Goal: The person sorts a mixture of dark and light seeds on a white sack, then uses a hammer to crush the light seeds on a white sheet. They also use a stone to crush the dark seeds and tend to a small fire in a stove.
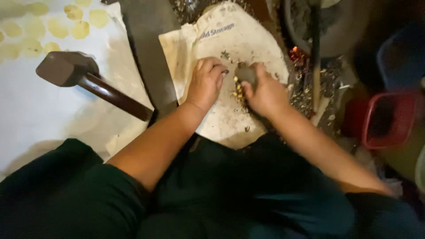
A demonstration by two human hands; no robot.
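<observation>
Dim floor, white sack [230, 40] spread to catch scraps. Right hand [265, 93] gripped a dark stone [246, 73] over yellow kernels [239, 90]; left hand [206, 84] curled beside, steadying them. Mallet [88, 79] parked left.

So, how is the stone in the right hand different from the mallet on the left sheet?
The stone is small, grey and rounded, gripped by the right hand over the white sack and yellow kernels. The mallet is larger, dark brown, with a blocky head and long handle, and lies untouched on the pale sheet. The left hand rests near the stone, far from the mallet. Both look like pounding tools.
</observation>
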